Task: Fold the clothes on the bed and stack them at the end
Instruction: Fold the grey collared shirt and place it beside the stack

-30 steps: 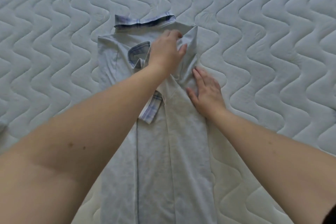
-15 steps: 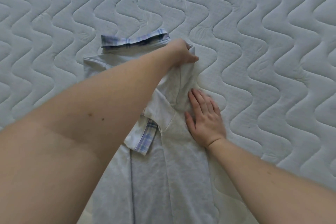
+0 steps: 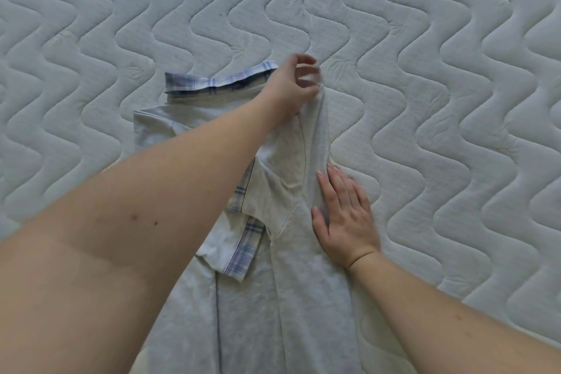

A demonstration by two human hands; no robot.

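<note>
A light grey shirt [image 3: 303, 297] with a blue plaid collar [image 3: 212, 82] lies lengthwise on the quilted mattress [image 3: 455, 100], both sides folded inward. A folded sleeve with plaid trim [image 3: 246, 246] lies across its middle. My left hand [image 3: 296, 82] reaches over the shirt and pinches the top right shoulder corner with curled fingers, pulling the fabric taut. Lower down, my right hand [image 3: 343, 219] lies flat with straight fingers and presses on the shirt's folded right edge. My left forearm hides part of the shirt's left half.
White wavy-quilted mattress surface surrounds the shirt on all sides. The mattress edge runs diagonally at the lower right [image 3: 516, 334]. No other garments show in this view.
My left hand has moved from the middle of the folded sleeve up to the shirt's top right corner and drawn the fabric straight. My right hand stays pressed on the right edge.
</note>
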